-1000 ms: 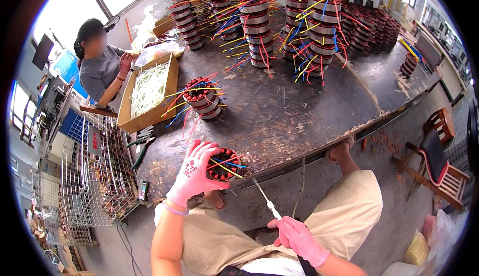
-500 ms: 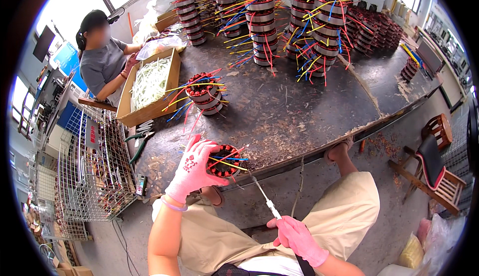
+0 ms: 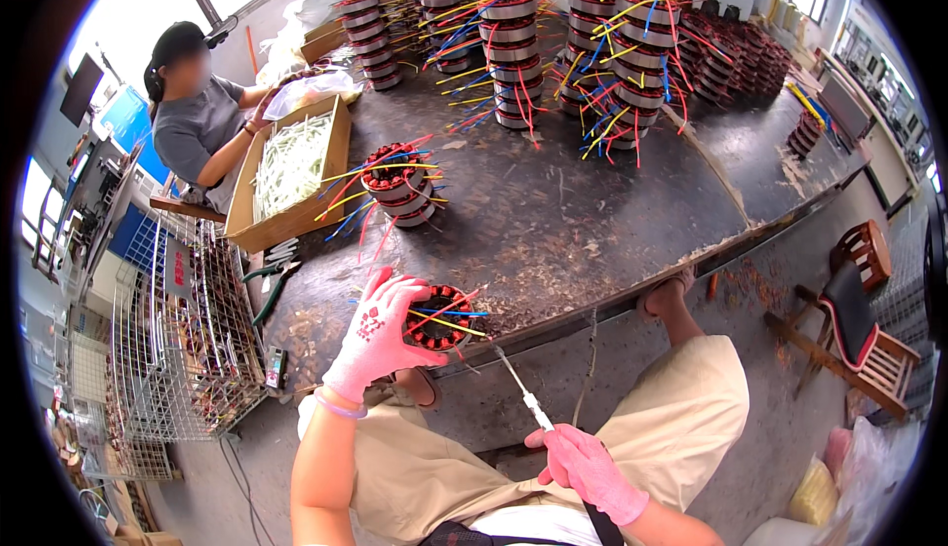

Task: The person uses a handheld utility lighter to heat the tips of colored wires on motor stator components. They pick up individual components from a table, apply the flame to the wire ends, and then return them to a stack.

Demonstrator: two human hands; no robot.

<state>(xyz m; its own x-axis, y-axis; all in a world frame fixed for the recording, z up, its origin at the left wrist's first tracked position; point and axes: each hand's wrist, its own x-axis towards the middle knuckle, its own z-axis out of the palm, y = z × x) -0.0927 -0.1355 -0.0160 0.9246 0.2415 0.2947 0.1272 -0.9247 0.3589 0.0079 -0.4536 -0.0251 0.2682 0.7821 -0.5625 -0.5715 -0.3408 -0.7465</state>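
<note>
In pink gloves, my left hand (image 3: pixel 379 337) grips a ring-shaped motor stator (image 3: pixel 460 332) by its left side, at the table's front edge. Red windings line the ring, and red, blue and yellow lead wires lie across its opening. My right hand (image 3: pixel 591 469), lower and to the right, is closed round the white handle of a slim tool that looks like a soldering iron (image 3: pixel 531 403). Its thin metal tip points up and left, close to the stator's lower right side; whether it touches a wire there is too small to tell.
A short stack of stators (image 3: pixel 398 186) stands beyond my left hand; taller stacks (image 3: pixel 512 57) fill the back. Left are a cardboard box of pale tubes (image 3: pixel 338 156), green-handled pliers (image 3: pixel 272 296) and wire baskets (image 3: pixel 188 349). A co-worker (image 3: pixel 197 117) sits behind the box.
The whole view has shifted slightly. Both hands keep their grips, and the tool stays by the stator's lower right side.
</note>
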